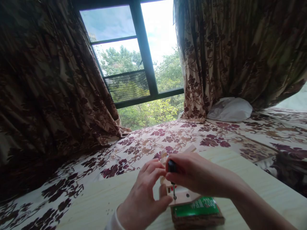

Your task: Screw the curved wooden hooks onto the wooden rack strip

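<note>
Right hand (185, 169): mine, closed round a black-handled screwdriver (172, 167), tip down on the white part (183, 198) at 6 o'clock. Left hand (144, 195): curved, thumb at that part's near end, 3 o'clock; pinch unclear. Green-labelled block (196, 209): beneath the part, on the pale bench (103, 198).

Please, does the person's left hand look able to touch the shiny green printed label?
Probably yes: the left hand is close beside the shiny green label, whose near part lies uncovered; the white curved piece overlaps its far edge.
</note>
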A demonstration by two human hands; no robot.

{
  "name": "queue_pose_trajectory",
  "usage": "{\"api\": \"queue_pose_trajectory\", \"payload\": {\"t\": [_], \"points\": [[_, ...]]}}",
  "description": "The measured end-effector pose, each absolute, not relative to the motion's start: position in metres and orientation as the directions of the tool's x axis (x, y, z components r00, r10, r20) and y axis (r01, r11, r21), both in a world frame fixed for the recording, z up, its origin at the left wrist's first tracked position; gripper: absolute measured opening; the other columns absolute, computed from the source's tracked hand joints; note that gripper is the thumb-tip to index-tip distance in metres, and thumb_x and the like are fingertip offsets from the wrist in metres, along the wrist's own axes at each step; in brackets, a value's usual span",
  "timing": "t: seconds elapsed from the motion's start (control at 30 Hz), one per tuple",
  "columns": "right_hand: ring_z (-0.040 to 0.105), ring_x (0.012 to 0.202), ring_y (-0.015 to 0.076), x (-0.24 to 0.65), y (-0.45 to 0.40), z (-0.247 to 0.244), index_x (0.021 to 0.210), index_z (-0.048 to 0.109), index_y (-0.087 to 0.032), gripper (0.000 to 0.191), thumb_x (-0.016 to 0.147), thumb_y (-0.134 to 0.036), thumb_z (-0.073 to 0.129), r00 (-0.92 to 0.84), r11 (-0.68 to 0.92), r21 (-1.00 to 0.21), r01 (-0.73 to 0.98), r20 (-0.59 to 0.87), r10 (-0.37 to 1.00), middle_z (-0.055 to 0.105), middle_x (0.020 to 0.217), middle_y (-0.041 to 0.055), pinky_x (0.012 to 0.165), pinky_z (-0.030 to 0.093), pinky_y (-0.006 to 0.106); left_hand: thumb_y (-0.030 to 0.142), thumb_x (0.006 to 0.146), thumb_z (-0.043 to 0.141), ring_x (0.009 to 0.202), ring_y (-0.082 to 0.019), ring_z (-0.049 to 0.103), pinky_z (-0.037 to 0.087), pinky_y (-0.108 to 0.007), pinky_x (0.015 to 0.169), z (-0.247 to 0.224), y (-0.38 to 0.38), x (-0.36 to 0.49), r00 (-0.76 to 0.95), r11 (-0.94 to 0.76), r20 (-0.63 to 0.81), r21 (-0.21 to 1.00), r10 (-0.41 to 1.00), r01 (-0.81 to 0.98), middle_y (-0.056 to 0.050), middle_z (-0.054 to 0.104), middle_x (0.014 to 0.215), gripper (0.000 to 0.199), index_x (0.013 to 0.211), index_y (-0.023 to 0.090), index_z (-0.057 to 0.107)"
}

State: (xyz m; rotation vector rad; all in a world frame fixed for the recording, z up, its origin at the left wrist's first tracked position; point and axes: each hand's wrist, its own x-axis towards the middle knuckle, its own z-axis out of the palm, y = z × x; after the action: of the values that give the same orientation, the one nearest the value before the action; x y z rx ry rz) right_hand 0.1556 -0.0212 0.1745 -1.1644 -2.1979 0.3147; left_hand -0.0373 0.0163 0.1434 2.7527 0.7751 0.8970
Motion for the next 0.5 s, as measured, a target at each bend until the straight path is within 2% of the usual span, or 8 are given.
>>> {"api": "queue_pose_trajectory", "payload": {"t": [0.13, 0.23, 0.37, 0.5], "points": [[0.043, 0.062, 0.0092, 0.156, -0.022, 0.174, 0.077, 0.053, -0.017, 0.015, 0.087, -0.027, 0.052, -0.424, 0.589, -0.481, 0.650, 0.413, 0.806, 0.056, 0.071, -0.0015, 0.055, 0.029, 0.023, 0.008, 0.063, 0.063, 0.124, -0.024, 0.044, 0.037, -0.043, 0.106, 0.135, 0.018, -0.033, 0.733, -0.831, 0.399, 0.339, 0.551, 0.440, -0.007, 0.055, 0.123, 0.046, 0.106, 0.024, 0.059], [0.042, 0.061, 0.0089, 0.154, -0.022, 0.173, 0.074, 0.051, -0.016, 0.014, 0.086, -0.023, 0.053, -0.418, 0.589, -0.461, 0.664, 0.425, 0.803, 0.055, 0.070, -0.0016, 0.055, 0.029, 0.023, 0.006, 0.060, 0.061, 0.127, -0.028, 0.041, 0.035, -0.050, 0.106, 0.126, 0.020, -0.028, 0.705, -0.843, 0.462, 0.268, 0.538, 0.467, -0.006, 0.056, 0.125, 0.050, 0.106, 0.026, 0.061], [0.041, 0.060, 0.0086, 0.151, -0.022, 0.173, 0.072, 0.049, -0.017, 0.016, 0.086, -0.023, 0.051, -0.398, 0.583, -0.435, 0.686, 0.446, 0.802, 0.054, 0.069, -0.0022, 0.055, 0.028, 0.024, 0.005, 0.058, 0.061, 0.128, -0.031, 0.039, 0.030, -0.055, 0.107, 0.117, 0.024, -0.024, 0.684, -0.849, 0.515, 0.205, 0.517, 0.487, -0.005, 0.056, 0.127, 0.040, 0.093, 0.025, 0.065], [0.044, 0.064, 0.0096, 0.150, -0.020, 0.172, 0.081, 0.052, -0.018, 0.008, 0.085, -0.025, 0.053, -0.389, 0.581, -0.451, 0.678, 0.450, 0.804, 0.057, 0.074, -0.0016, 0.057, 0.030, 0.024, 0.004, 0.056, 0.062, 0.123, -0.028, 0.043, 0.032, -0.052, 0.106, 0.114, 0.027, -0.024, 0.673, -0.857, 0.536, 0.239, 0.509, 0.457, -0.003, 0.057, 0.126, 0.025, 0.072, 0.023, 0.063]]}}
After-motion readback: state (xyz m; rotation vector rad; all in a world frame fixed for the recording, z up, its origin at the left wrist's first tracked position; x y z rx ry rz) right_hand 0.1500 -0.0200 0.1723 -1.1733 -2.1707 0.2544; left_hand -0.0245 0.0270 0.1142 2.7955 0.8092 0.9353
